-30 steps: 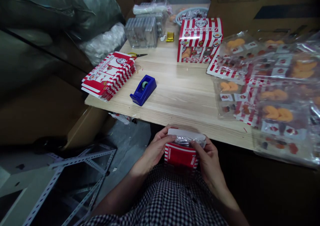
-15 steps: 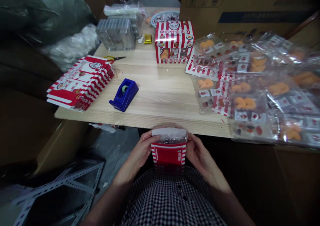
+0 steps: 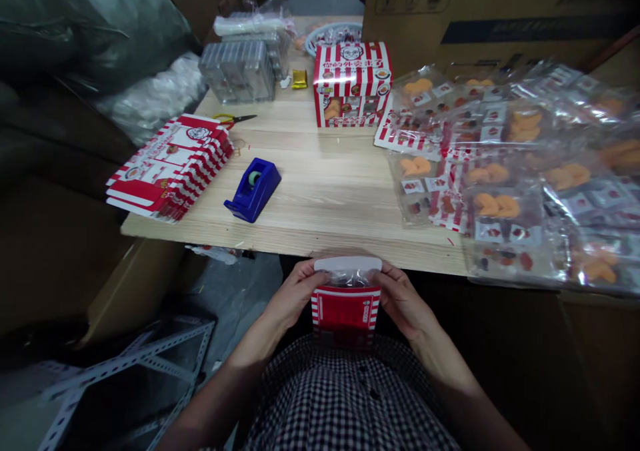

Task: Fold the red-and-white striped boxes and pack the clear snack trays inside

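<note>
I hold a small red-and-white striped box upright in my lap, just below the table's front edge. A clear plastic packet shows at its open top under a raised white flap. My left hand grips the box's left side, fingers curled at the top corner. My right hand grips the right side the same way. Both hands are closed on the box.
On the wooden table lie a stack of flat striped cartons, a blue tape dispenser, scissors, an assembled striped box, clear plastic cases and several plastic toy-food packets. Metal shelf rails lie on the floor at left.
The view swung right, then slightly back. Both hands kept hold of the striped box in the lap, and my right hand slid up toward its top corner.
</note>
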Motion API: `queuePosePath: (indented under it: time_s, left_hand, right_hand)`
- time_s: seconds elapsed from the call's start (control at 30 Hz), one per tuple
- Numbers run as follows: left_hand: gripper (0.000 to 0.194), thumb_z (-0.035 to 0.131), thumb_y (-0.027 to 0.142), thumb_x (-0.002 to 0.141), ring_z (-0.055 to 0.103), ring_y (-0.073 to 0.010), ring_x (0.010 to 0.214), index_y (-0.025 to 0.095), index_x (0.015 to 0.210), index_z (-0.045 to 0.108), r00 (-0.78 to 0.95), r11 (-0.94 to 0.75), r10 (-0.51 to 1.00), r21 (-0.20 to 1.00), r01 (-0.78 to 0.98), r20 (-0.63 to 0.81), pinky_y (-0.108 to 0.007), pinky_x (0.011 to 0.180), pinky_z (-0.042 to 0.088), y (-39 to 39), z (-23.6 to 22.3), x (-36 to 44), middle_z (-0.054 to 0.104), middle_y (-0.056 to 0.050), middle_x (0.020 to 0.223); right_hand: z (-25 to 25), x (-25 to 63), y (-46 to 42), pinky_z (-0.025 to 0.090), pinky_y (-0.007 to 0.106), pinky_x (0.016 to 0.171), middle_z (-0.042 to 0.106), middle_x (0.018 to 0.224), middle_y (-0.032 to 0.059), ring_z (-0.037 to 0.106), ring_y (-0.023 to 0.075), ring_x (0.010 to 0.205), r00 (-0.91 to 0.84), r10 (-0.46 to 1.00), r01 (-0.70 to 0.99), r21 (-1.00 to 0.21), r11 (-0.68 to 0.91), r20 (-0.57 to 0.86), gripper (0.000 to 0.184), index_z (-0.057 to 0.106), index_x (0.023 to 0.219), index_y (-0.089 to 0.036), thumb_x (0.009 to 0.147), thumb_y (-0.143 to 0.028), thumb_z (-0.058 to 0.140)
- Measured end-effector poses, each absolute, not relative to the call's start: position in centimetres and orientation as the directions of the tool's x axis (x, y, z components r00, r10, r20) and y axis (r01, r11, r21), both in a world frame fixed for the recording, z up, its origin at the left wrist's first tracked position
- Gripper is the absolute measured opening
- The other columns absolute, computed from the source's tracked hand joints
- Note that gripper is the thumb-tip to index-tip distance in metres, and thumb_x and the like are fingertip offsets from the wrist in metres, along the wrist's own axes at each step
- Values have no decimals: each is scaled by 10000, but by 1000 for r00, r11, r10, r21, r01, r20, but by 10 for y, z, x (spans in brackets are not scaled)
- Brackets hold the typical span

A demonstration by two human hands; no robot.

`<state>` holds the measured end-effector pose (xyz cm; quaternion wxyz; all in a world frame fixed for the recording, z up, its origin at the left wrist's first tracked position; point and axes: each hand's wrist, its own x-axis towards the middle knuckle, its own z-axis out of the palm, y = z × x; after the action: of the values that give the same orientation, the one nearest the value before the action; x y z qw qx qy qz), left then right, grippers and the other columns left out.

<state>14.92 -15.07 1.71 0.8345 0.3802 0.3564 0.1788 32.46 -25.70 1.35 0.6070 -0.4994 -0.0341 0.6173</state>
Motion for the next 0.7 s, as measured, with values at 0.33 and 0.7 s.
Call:
queuePosePath:
  time_s: [0.33, 0.7]
  left_hand:
    - [381, 701, 102, 766, 694, -280, 1101, 137, 1139, 772, 788, 699, 509, 700, -143, -347, -372, 1008, 473, -136, -8, 145, 753, -140, 1174]
    - [313, 621, 105, 775, 628, -323, 1244, 151, 1013, 818, 836, 617, 473, 782, -87, -280, -425, 1066, 459, -129, -16, 138, 719, -144, 1261]
  right_hand:
    - [0, 329, -255, 540, 361, 913, 805, 1009, 41, 735, 237, 950, 246, 869, -632, -751, -192, -429, 233, 815, 967, -242, 735, -238, 799]
    - [-3, 333, -250, 473, 412, 1027, 771, 1048, 38, 681, 247, 1073, 189, 947, -430, -889, -159, -261, 147, 823, 821, -285, 854, -251, 683]
